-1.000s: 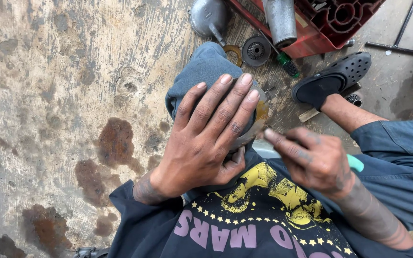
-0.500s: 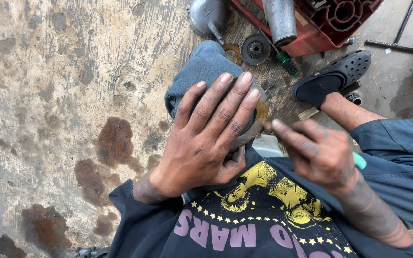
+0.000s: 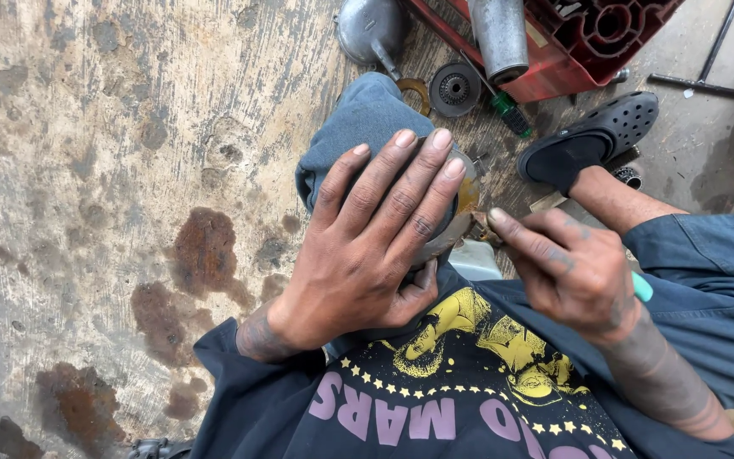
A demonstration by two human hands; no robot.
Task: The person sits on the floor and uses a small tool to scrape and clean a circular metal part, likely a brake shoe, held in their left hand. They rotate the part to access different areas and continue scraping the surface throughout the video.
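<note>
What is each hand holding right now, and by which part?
The left hand presses flat on a round metal part resting on the knee, covering its top face. The right hand grips a tool with a teal handle around its handle; its tip meets the part's rim.

disc: the left hand (image 3: 367, 246) lay flat over the round metal part (image 3: 462, 197), so only its rusty right rim showed.
tool: the right hand (image 3: 571, 272) hid all but a teal handle end (image 3: 641, 289); its tip at the rim was too small to tell.
crate: the red crate (image 3: 588, 42) was cut off by the top edge.
cylinder: the grey tube (image 3: 500, 38) ran out of the top edge.
forearm: the right one was cut off at the bottom edge.
</note>
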